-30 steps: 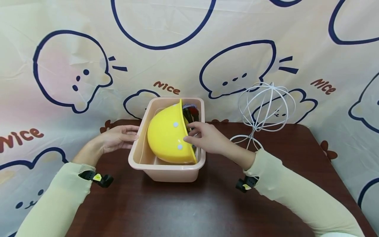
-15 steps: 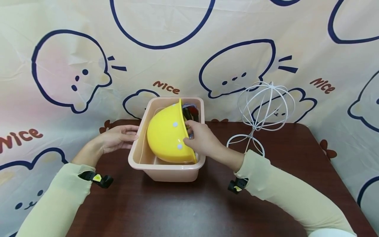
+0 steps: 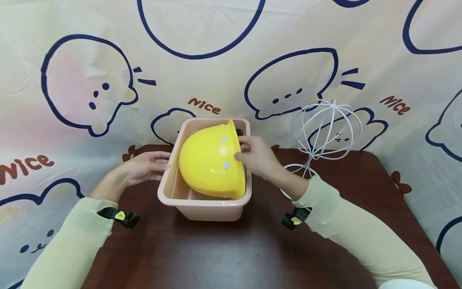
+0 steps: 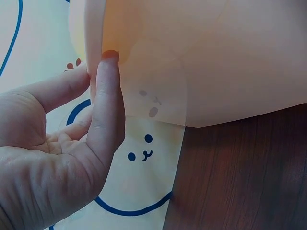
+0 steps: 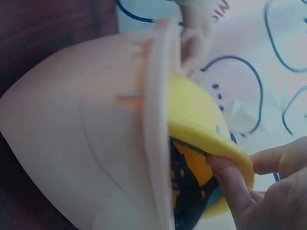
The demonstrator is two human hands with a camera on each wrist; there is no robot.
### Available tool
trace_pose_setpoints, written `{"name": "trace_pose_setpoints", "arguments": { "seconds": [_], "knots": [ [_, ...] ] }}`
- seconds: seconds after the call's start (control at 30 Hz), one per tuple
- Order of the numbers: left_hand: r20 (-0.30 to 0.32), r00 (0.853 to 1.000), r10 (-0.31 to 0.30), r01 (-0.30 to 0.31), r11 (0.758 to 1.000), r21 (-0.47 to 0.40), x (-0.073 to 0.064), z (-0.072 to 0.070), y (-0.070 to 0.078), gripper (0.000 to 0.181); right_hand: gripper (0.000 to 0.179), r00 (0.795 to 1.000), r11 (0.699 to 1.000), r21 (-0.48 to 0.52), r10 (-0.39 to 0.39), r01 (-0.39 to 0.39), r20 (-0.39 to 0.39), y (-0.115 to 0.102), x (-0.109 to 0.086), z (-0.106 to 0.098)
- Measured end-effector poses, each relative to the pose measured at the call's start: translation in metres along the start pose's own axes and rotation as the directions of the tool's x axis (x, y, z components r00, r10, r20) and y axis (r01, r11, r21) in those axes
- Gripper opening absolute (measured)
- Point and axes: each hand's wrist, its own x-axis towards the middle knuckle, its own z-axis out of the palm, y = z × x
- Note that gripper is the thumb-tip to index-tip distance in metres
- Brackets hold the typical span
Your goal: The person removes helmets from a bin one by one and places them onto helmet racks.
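A yellow hard hat (image 3: 207, 164) with pale round dots lies on its side in a pale pink plastic bin (image 3: 207, 211), its opening facing right. My right hand (image 3: 260, 157) pinches the hat's brim at the bin's right side. In the right wrist view, the fingers of the right hand (image 5: 276, 194) reach inside the brim while the thumb stays outside, and black straps (image 5: 189, 206) show within the hat. On the left, my left hand (image 3: 144, 169) holds the bin's rim; the left wrist view shows the rim (image 4: 96, 28) between thumb and fingers.
A white wire stand (image 3: 326, 132) with a round cage top and a looped base stands on the dark wooden table (image 3: 223, 257), right of the bin and partly behind the right forearm. A patterned cloth backdrop (image 3: 223, 76) hangs close behind the table.
The hat's brim has shifted right and turned, hiding most of the dark and red parts seen before. My right hand has moved slightly up and right with it. The left hand stays put.
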Motion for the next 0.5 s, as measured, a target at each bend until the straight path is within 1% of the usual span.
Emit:
{"name": "trace_pose_setpoints", "arguments": {
  "seconds": [0.07,0.13,0.2,0.27,0.37,0.43,0.5],
  "knots": [
    [0.001,1.000,-0.001,0.001,1.000,0.003,0.000,0.000,0.000,0.078,0.054,1.000,0.998,0.058,0.020,-0.020,0.004,-0.002,0.000,-0.007],
    [0.007,1.000,-0.002,0.002,1.000,0.002,0.000,0.000,0.000,0.077,0.055,1.000,0.996,0.092,0.015,-0.015,-0.001,-0.005,-0.001,-0.013],
    [0.015,1.000,0.000,0.000,1.000,-0.004,0.000,0.000,0.000,0.076,0.055,1.000,0.993,0.115,-0.012,0.014,-0.021,-0.008,-0.004,-0.018],
    [0.023,1.000,0.004,-0.004,1.000,-0.008,0.001,0.000,0.001,0.075,0.054,0.998,0.987,0.150,-0.054,0.060,-0.044,-0.011,-0.006,-0.024],
    [0.030,1.000,0.006,-0.006,1.000,-0.011,0.001,-0.001,0.002,0.074,0.052,0.991,0.969,0.215,-0.102,0.118,-0.083,-0.018,-0.010,-0.031],
    [0.036,0.999,0.005,-0.004,1.000,-0.012,0.001,-0.001,0.002,0.073,0.051,0.988,0.960,0.246,-0.115,0.138,-0.106,-0.022,-0.011,-0.036],
    [0.039,0.999,0.005,-0.005,1.000,-0.007,0.001,-0.002,0.001,0.074,0.051,0.986,0.952,0.274,-0.107,0.140,-0.130,-0.026,-0.013,-0.040]
  ]
}}
